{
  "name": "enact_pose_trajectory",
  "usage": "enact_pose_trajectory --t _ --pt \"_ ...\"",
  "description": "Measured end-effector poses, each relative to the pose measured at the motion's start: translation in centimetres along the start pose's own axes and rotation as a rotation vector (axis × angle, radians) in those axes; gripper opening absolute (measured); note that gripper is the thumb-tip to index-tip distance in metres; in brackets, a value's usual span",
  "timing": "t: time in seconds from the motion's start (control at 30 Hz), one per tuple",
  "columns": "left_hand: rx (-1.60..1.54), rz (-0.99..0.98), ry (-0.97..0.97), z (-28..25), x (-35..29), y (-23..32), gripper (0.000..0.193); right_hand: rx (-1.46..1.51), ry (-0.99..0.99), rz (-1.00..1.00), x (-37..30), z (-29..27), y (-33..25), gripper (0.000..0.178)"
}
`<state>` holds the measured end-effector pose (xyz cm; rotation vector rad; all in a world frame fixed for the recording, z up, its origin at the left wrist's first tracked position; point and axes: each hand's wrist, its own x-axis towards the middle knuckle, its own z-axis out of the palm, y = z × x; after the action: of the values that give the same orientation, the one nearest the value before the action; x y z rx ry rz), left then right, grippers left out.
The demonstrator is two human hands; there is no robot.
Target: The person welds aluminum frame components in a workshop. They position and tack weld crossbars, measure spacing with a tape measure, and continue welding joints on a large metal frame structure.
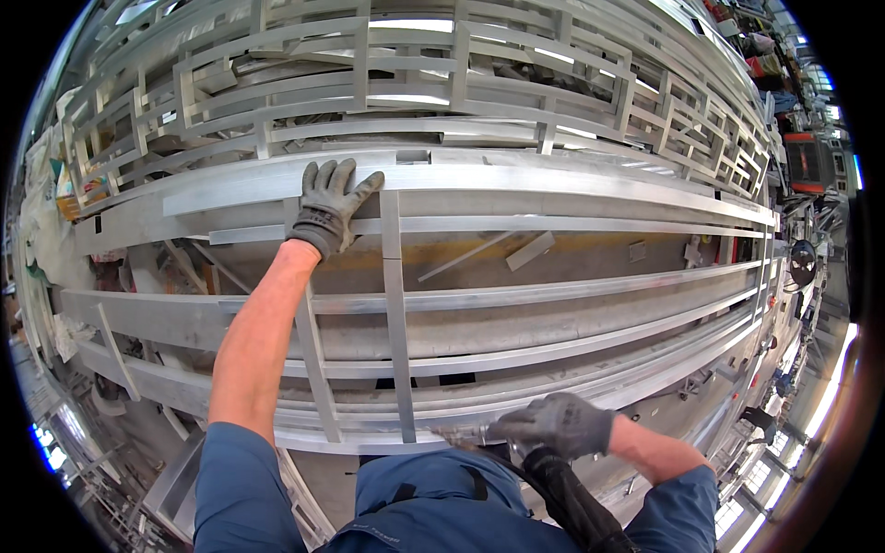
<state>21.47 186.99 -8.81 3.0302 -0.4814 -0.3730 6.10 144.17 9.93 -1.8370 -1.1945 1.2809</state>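
My left hand (329,207), in a grey work glove, lies with fingers spread on the far rail (553,181) of a bare aluminium frame. Beside it a short upright bar (394,304) crosses the frame's long rails, with a second upright (318,369) to its left. My right hand (558,426), also gloved and slightly blurred, is closed round what looks like a welding torch (470,433). Its tip points left, close to the frame's near rail (359,443) and the foot of the crossing bar. A black-sleeved cable (576,502) runs from it toward my body.
Beyond the frame lies a lattice panel (410,64) of aluminium bars. Loose offcuts (531,251) lie beneath the rails. Plastic sheeting (55,203) hangs at the left. A red and black machine (808,163) and a round black fan (803,263) stand at the right.
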Motion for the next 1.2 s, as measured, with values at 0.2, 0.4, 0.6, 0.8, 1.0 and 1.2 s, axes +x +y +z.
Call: enact_pose_trajectory --t 0.2,0.4,0.6,0.8,1.0,1.2 --pt "-0.009 0.037 0.12 1.4 -0.2 -0.6 0.114 0.049 -0.119 0.097 -1.2 4.3 -0.8 0.064" --pt "-0.048 0.035 0.119 0.5 -0.2 -0.5 0.113 0.06 0.803 0.014 -0.5 -0.3 1.5 0.049" --pt "-0.085 0.043 0.15 0.9 -0.1 -0.6 0.111 0.114 1.048 -0.078 5.5 -6.8 5.0 0.039" --pt "-0.105 0.034 0.131 0.6 -0.2 -0.4 0.109 0.276 0.962 -0.19 9.7 -8.8 8.9 0.033" --pt "-0.129 0.039 0.145 0.8 -0.1 -0.6 0.108 0.573 0.881 0.04 11.0 -9.0 10.2 0.034" --pt "-0.124 0.03 0.156 1.2 -0.1 -0.6 0.111 0.166 0.964 -0.172 12.7 -10.2 11.3 0.034"
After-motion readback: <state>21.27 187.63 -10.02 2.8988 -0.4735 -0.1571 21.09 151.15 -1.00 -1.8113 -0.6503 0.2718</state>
